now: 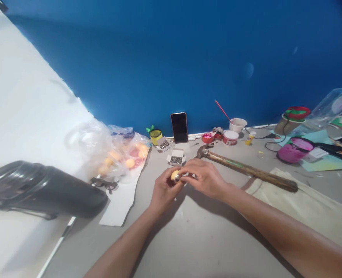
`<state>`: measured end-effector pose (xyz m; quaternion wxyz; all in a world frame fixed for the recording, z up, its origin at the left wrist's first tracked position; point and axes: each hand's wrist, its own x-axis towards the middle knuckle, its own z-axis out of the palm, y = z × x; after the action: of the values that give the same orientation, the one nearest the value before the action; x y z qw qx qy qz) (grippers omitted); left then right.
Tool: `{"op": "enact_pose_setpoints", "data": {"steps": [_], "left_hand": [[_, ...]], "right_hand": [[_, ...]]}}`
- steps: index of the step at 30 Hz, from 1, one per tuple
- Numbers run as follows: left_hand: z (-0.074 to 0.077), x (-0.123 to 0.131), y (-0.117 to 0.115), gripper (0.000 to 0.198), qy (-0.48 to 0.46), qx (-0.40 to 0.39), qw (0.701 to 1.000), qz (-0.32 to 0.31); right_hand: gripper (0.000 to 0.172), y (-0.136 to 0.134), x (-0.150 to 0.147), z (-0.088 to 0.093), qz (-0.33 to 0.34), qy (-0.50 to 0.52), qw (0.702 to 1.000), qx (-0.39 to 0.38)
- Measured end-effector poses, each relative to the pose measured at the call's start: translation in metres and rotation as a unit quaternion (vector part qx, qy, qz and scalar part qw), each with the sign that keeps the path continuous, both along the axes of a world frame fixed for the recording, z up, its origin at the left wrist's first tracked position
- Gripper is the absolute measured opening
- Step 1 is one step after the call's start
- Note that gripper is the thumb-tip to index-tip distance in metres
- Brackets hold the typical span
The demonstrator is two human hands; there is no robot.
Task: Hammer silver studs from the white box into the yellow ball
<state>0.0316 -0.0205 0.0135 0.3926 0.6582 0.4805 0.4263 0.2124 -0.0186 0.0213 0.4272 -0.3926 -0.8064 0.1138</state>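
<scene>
My left hand (pixel 166 189) is closed round a small yellow-orange ball (pixel 175 175), which looks like a table tennis ball. Shiny silver bits show on the side of the ball facing me. Thumb and fingertips of my right hand (pixel 201 177) come together in a pinch at the ball's right side; whatever is between them is too small to make out. Just beyond my hands sits an open white box (pixel 177 158) of small shiny metal pieces, and a second such box (pixel 163 144) stands behind it. A claw hammer (pixel 246 168) lies to the right.
A phone (pixel 179 127) leans upright against the blue wall. At left are a dark bottle (pixel 46 189) and a plastic bag (pixel 121 154) with orange balls. Tubs, a white cup (pixel 238 125), a pink container (pixel 294 150) and a pale cloth (pixel 304 208) lie on the right.
</scene>
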Motion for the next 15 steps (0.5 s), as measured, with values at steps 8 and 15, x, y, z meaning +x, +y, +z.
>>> {"op": "enact_pose_setpoints", "data": {"steps": [8,15], "left_hand": [[-0.0029,-0.0007,0.0000,0.031,-0.013,-0.005,1.000,-0.001],[-0.0034,-0.0003,-0.0002,0.030,-0.021,0.003,1.000,0.003]], "right_hand": [[0.005,-0.0006,0.0011,-0.0012,-0.024,-0.029,0.999,-0.005],[0.009,-0.0036,-0.0013,0.0023,-0.024,-0.018,0.999,-0.033]]}}
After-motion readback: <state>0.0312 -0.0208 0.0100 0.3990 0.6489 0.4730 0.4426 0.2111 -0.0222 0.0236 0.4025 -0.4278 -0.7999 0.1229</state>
